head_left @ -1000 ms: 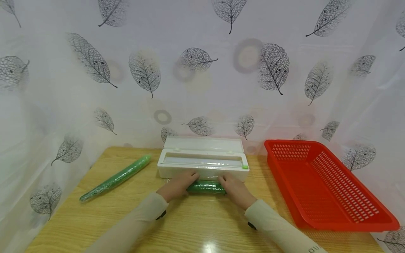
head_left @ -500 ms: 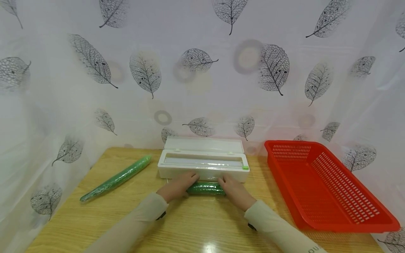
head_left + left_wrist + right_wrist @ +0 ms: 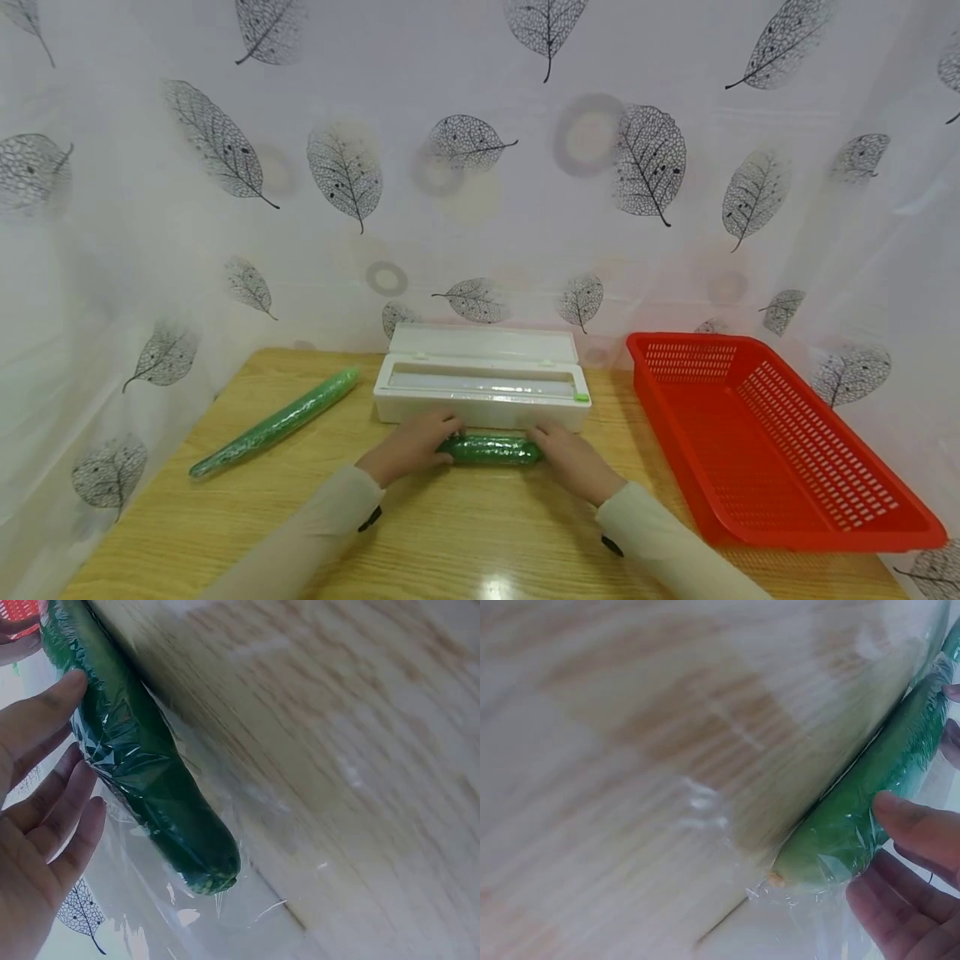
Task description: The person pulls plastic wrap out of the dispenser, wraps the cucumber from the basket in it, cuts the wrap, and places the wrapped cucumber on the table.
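Observation:
A dark green cucumber (image 3: 491, 448) wrapped in clear plastic film lies crosswise on the table, just in front of a white film dispenser (image 3: 480, 410). My left hand (image 3: 412, 446) holds the cucumber toward its left end, its thumb (image 3: 64, 694) on the near side and fingers on the far side. At the other end, my right hand (image 3: 576, 460) holds it between thumb (image 3: 904, 814) and fingers. Loose clear film (image 3: 187, 922) spreads past the cucumber's tip in the left wrist view. Some also sticks out beyond the other tip in the right wrist view.
Another film-wrapped cucumber (image 3: 277, 423) lies slanted at the left of the wooden table (image 3: 480, 533). A red perforated basket (image 3: 693, 467) stands at the right. The dispenser's lid (image 3: 483, 340) is raised against the leaf-patterned curtain (image 3: 480, 233) behind.
Both hands have shifted outward along the cucumber, the left one leftward and the right one rightward. More of the cucumber shows between them. The dispenser, basket and other cucumber have stayed put.

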A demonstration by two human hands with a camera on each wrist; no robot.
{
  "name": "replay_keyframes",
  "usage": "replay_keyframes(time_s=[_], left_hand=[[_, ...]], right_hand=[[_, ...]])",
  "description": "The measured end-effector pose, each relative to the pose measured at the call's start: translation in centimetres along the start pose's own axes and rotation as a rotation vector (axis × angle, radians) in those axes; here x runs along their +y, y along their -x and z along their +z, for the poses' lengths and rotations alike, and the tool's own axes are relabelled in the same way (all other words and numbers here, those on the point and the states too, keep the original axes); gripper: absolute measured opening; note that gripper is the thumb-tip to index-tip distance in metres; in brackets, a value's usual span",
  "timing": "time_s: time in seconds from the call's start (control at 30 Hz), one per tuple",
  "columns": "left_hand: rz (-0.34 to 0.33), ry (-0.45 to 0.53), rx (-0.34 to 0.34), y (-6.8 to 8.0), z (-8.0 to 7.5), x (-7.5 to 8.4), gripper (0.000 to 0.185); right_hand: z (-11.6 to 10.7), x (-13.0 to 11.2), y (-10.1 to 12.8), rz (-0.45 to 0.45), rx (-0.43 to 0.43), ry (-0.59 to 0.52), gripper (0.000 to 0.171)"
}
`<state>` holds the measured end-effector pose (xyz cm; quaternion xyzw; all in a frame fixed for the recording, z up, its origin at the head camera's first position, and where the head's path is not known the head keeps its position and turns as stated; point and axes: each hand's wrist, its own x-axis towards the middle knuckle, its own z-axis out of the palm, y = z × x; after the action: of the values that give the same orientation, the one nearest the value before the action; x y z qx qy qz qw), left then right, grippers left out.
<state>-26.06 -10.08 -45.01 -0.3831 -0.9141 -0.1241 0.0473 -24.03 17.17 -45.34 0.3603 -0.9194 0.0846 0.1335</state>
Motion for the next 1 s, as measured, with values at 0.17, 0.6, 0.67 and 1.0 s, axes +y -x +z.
replay_keyframes(time_s=[0.17, 0.6, 0.67, 1.0], left_hand=[[0.003, -0.021, 0.033, 0.2, 0.1, 0.0, 0.035], [-0.005, -0.039, 0.031, 0.5, 0.2, 0.1, 0.036], [-0.008, -0.04, 0.026, 0.5, 0.3, 0.1, 0.037], [-0.01, -0.03, 0.017, 0.5, 0.2, 0.2, 0.038]], right_hand=[[-0.2, 0.1, 0.1, 0.005, 0.012, -0.018, 0.025], [-0.1, 0.3, 0.3, 0.02, 0.004, -0.05, 0.025], [-0.2, 0.4, 0.3, 0.036, -0.011, -0.056, 0.027], [-4.3, 4.4, -0.8, 0.185, 0.067, -0.121, 0.03]])
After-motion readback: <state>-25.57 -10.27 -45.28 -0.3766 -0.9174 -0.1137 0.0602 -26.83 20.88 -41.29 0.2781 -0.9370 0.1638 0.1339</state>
